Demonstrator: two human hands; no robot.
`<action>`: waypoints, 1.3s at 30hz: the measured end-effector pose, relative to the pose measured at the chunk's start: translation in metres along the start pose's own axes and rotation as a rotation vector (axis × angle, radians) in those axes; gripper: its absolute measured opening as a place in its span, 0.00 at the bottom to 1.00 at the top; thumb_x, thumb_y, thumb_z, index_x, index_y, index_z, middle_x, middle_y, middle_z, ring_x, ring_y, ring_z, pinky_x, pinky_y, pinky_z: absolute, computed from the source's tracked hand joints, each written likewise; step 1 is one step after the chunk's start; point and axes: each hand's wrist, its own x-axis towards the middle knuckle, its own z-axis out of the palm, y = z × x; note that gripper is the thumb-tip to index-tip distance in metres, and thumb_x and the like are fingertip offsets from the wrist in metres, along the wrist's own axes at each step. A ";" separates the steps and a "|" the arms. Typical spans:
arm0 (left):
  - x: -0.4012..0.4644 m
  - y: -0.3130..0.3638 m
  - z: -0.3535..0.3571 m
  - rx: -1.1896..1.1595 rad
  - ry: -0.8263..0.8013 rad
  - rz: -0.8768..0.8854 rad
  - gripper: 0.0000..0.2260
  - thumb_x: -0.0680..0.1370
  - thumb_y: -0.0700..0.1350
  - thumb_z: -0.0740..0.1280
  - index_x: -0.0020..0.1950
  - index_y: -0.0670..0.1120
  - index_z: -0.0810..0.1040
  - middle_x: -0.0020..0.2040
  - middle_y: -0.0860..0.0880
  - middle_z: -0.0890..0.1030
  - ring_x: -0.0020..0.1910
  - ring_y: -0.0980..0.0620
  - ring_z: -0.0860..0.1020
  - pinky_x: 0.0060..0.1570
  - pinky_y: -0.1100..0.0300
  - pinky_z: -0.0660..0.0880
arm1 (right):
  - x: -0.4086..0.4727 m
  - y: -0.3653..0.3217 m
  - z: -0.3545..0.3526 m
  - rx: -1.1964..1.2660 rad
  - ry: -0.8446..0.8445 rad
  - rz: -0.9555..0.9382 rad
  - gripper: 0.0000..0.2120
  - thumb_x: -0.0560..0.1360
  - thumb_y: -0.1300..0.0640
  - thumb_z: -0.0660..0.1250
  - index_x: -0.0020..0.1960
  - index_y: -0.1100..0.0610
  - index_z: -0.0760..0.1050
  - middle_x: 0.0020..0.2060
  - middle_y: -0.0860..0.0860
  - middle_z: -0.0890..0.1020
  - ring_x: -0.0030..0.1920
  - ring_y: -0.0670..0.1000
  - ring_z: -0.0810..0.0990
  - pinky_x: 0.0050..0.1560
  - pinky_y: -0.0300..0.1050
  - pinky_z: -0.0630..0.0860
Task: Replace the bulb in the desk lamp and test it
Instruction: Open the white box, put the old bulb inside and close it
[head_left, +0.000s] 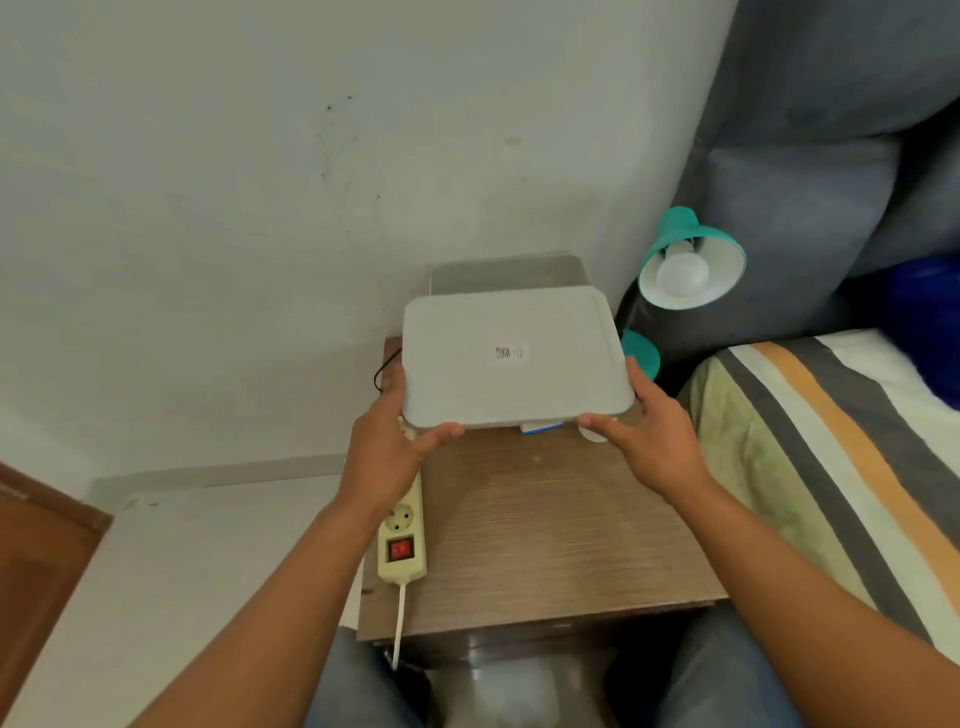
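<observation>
A teal desk lamp (693, 260) stands at the back right of the wooden bedside table (545, 530), its shade tilted toward me with a white bulb (681, 271) screwed inside. Its round teal base (641, 353) peeks out behind a white plastic lid (511, 356). Both hands hold that lid above the table: my left hand (387, 441) grips its left front corner, my right hand (649, 436) its right front corner. A clear container (506, 273) sits behind and under the lid. A blue-and-white box (540, 427) and something white and rounded (595, 434) show just beneath the lid's front edge.
A cream power strip (402, 535) with a red switch lies along the table's left edge, its cable hanging off the front. A black cord (384, 371) loops at the back left. A bed with a striped sheet (831, 467) and grey headboard (810, 156) borders the right side.
</observation>
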 end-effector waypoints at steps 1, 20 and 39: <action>-0.014 -0.001 0.004 -0.005 -0.009 -0.013 0.38 0.70 0.58 0.76 0.76 0.60 0.61 0.60 0.66 0.76 0.56 0.69 0.74 0.53 0.77 0.69 | -0.013 0.004 -0.002 0.002 -0.010 0.002 0.38 0.69 0.47 0.77 0.74 0.37 0.63 0.61 0.37 0.77 0.62 0.40 0.75 0.61 0.36 0.70; -0.137 -0.049 0.079 0.144 -0.171 -0.293 0.40 0.70 0.56 0.77 0.77 0.49 0.64 0.63 0.58 0.74 0.65 0.54 0.73 0.54 0.63 0.69 | -0.133 0.083 -0.011 -0.135 -0.102 0.202 0.38 0.66 0.52 0.80 0.72 0.43 0.68 0.58 0.28 0.71 0.64 0.40 0.70 0.64 0.38 0.66; -0.133 -0.067 0.102 0.540 -0.299 -0.316 0.45 0.74 0.63 0.69 0.79 0.40 0.55 0.78 0.42 0.63 0.77 0.44 0.59 0.75 0.52 0.59 | -0.132 0.101 0.009 -0.597 -0.253 0.358 0.42 0.72 0.38 0.71 0.78 0.56 0.59 0.74 0.55 0.67 0.72 0.59 0.67 0.70 0.51 0.66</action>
